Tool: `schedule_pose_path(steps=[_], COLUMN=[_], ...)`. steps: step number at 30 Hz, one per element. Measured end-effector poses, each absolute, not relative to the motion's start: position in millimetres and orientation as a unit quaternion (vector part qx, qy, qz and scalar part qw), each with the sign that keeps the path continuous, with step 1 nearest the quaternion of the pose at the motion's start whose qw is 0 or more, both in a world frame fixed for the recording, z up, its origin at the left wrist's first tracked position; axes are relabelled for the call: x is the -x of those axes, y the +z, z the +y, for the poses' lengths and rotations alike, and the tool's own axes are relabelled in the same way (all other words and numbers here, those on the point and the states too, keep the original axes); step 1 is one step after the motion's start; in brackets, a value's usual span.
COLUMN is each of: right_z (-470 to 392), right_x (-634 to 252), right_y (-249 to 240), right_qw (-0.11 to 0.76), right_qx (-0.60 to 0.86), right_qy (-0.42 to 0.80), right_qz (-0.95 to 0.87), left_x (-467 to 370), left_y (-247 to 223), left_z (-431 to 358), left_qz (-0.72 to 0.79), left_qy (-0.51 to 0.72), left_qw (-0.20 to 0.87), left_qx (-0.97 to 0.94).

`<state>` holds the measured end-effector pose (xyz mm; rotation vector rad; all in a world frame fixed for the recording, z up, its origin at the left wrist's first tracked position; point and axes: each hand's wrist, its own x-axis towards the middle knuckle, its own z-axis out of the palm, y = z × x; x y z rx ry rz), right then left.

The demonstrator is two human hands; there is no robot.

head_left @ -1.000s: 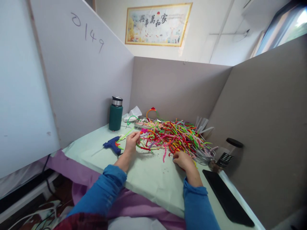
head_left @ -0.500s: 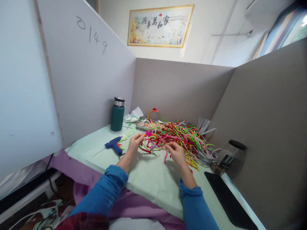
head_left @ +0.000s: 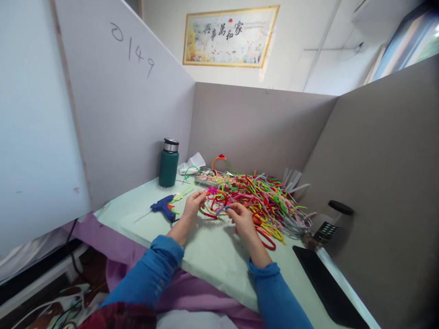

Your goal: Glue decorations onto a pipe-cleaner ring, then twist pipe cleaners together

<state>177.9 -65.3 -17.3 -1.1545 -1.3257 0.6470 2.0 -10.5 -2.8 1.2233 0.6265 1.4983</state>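
Observation:
My left hand (head_left: 192, 208) is closed in a pinch, holding a pipe cleaner piece with a magenta fuzzy tuft (head_left: 212, 190) at the fingertips. Red and orange lengths beside it may belong to the same piece; I cannot tell. Close by on the right, my right hand (head_left: 243, 220) has thumb and fingers pressed together at the end of a purple-blue pipe cleaner (head_left: 220, 211). Just beyond both hands lies a large tangled heap of coloured pipe cleaners (head_left: 270, 194). A red loop (head_left: 269, 241) sticks out next to my right wrist.
Left of my hands lies a blue glue gun (head_left: 165, 208), with a green bottle (head_left: 168, 168) behind it. A metal tray (head_left: 202, 181) sits under the heap's far-left edge. To the right are a black-lidded jar (head_left: 332, 224) and a flat black slab (head_left: 325, 285). Partitions (head_left: 264, 128) enclose the table.
My right hand has moved left and slightly nearer my left hand, and a purple-blue end now shows at its fingertips. The red loop beside its wrist has come into view. My left hand stays put.

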Motion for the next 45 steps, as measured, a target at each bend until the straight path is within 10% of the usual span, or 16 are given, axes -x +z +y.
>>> schedule_pose_path(steps=[32, 45], right_z=[-51.3, -72.3], right_x=[-119.5, -104.1], right_y=[-12.6, -15.2], right_qw=[0.673, 0.583], right_qx=[0.425, 0.451], right_qy=[0.273, 0.042], right_qz=[-0.541, -0.674], left_x=[-2.8, 10.9], left_y=[-2.7, 14.8], left_z=[-16.2, -12.5], left_qz=[0.215, 0.240], left_qy=[0.541, 0.648], left_qw=[0.608, 0.494], left_qx=[-0.540, -0.527])
